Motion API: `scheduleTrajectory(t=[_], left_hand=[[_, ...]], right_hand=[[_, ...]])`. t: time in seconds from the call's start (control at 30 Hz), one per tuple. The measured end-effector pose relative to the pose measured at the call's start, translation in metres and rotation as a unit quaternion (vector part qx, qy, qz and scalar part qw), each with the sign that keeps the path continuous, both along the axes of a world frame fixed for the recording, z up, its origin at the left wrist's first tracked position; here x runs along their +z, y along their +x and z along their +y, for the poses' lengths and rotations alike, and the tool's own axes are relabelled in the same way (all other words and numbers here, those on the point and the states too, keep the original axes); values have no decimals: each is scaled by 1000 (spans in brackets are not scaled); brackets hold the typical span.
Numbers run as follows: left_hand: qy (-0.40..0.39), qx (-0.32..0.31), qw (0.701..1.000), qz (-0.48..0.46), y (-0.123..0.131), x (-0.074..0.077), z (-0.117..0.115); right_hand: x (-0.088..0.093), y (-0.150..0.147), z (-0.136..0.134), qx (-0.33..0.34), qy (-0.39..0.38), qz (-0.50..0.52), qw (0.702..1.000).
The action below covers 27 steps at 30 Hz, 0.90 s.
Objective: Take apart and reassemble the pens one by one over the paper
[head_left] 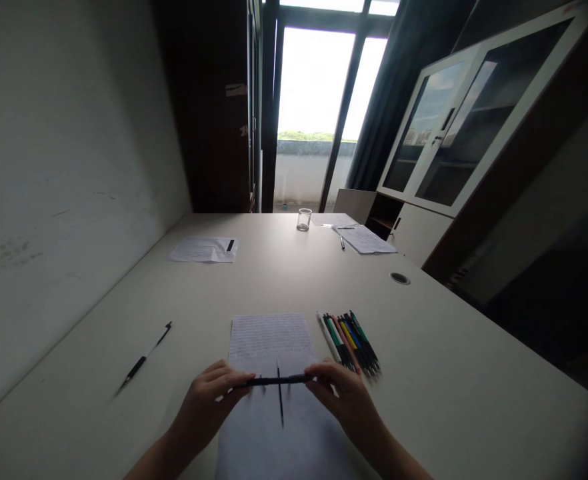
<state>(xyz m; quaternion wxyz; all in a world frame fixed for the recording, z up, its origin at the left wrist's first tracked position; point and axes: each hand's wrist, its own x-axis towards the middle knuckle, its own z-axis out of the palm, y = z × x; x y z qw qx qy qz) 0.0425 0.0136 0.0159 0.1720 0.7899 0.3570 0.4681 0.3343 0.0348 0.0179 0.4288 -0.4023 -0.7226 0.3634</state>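
Observation:
Between my left hand (209,395) and my right hand (345,393) a black pen (271,381) is held level by its two ends. Thumb and fingers of each hand pinch one end. Below it is a sheet of paper (269,337) with handwriting on its far part. A thin dark pen refill (281,410) lies lengthwise on the sheet, crossed by the held pen in this view. A few small dark parts beside the refill are partly hidden by the pen. Right of the sheet, near my right hand, lies a row of several coloured pens (349,343).
A single white and black pen (147,357) lies on the left of the white table (194,293). Farther off are a paper with a black strip (201,249), a glass cup (303,220), stacked papers (367,240) and a round cable hole (400,279). A wall bounds the left side.

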Motion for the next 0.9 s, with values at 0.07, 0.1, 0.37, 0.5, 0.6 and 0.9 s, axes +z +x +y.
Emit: scheduleTrajectory(t=[0.07,0.1,0.37,0.5,0.6,0.9], left_hand=[[2,-4,1000,6,0,0,0],[4,-6,1000,8,1,0,0],[4,-23,1000,13,2,1,-2],[5,-15,1000,10,2,4,-2],[6,0,1000,3,1,7,-2],[-1,34,999,-21,-1,5,0]], right_hand=[[1,-2,-1,6,8,-4,1000],[1,-4,-1,11,13,-5,1000],[2,-26,-6,36,62,-26,997],[-1,-26,-5,31,68,-38,996],[-5,-21,-2,16,66,-66,996],[-18,-23,8,-31,113,-208,971]])
